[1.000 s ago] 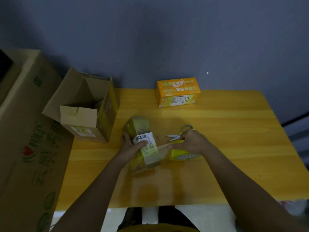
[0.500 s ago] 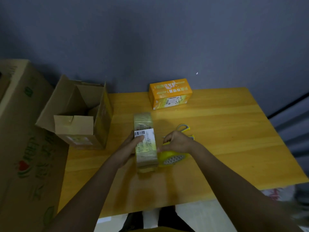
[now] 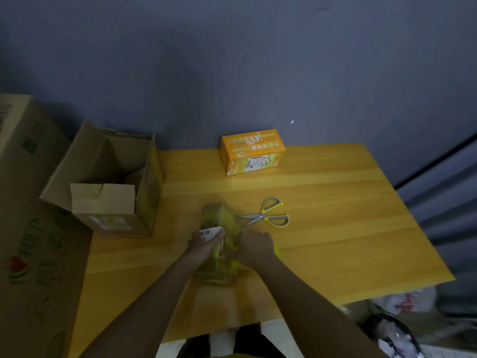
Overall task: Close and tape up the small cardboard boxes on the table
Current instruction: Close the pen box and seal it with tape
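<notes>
A small yellow-green box (image 3: 220,223) with a white barcode label lies lengthways in the middle of the yellow table (image 3: 335,228). My left hand (image 3: 205,244) presses on its top near the label. My right hand (image 3: 254,248) grips a yellow tape roll (image 3: 276,250) held against the box's right side; most of the roll is hidden under the hand. A second, orange box (image 3: 253,151) stands shut at the table's far edge.
Yellow-handled scissors (image 3: 268,215) lie just beyond my right hand. An open brown carton (image 3: 111,182) stands on the table's left end. A large carton (image 3: 28,215) stands left of the table. Bags (image 3: 402,321) lie on the floor at right.
The right hand with the tape roll has moved in against the box's right side. The scissors, partly covered before, now lie fully uncovered. The left hand stays on the box.
</notes>
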`<state>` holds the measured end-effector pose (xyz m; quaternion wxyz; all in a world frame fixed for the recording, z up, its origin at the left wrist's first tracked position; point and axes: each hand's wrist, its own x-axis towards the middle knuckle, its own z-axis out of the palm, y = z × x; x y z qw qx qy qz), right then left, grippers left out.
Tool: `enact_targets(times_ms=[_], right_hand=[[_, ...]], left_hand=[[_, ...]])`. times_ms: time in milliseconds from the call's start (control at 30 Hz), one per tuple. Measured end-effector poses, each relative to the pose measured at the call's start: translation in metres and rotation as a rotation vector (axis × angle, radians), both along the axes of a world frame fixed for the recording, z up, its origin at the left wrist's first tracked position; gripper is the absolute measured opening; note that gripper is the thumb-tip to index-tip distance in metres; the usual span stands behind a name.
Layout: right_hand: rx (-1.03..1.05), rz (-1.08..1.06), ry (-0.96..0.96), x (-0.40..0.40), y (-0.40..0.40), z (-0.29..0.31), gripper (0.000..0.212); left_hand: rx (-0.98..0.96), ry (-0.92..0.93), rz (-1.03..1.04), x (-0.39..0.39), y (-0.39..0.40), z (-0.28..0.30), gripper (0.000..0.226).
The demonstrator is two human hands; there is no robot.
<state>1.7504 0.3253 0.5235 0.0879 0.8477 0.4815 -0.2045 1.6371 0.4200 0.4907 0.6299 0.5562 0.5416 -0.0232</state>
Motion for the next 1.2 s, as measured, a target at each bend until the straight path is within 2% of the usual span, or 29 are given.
enact_targets(times_ms=[67, 133, 233, 367, 467, 533, 600, 767, 833, 967, 1200], right_hand=[[-0.005, 0.005, 0.014, -0.005, 0.002, -0.002, 0.071], [0.01, 0.017, 0.017, -0.01, 0.003, -0.002, 0.069], [0.042, 0.016, 0.018, -0.013, 0.003, 0.001, 0.065], [0.068, 0.068, 0.056, -0.007, 0.004, 0.013, 0.057], [0.191, 0.029, 0.323, 0.007, -0.002, 0.024, 0.05], [0.25, -0.021, 0.51, 0.01, -0.008, 0.026, 0.035], [0.281, -0.081, 0.576, 0.007, -0.009, 0.024, 0.033], [0.31, -0.095, 0.505, -0.007, 0.003, 0.023, 0.041], [0.273, -0.124, 0.378, -0.001, 0.003, 0.022, 0.056], [-0.037, -0.159, 0.096, 0.02, -0.016, 0.011, 0.066], [-0.127, -0.179, 0.034, 0.025, -0.007, -0.012, 0.072]], left_hand=[[0.062, 0.046, -0.022, -0.002, 0.0, -0.002, 0.099], [0.172, 0.146, -0.077, -0.004, -0.001, -0.006, 0.105], [0.291, 0.259, -0.128, -0.009, -0.002, -0.01, 0.098], [0.305, 0.24, -0.16, -0.018, 0.005, -0.013, 0.088], [0.31, 0.229, -0.185, -0.029, 0.013, -0.019, 0.085], [0.286, 0.181, -0.176, -0.037, 0.018, -0.025, 0.078], [0.244, 0.124, -0.155, -0.043, 0.02, -0.03, 0.074], [0.22, 0.095, -0.095, -0.049, 0.02, -0.042, 0.07], [0.226, 0.084, -0.019, -0.05, 0.023, -0.045, 0.064], [0.215, 0.055, -0.091, -0.045, 0.029, -0.045, 0.063], [0.155, -0.01, -0.05, -0.048, 0.022, -0.053, 0.06]])
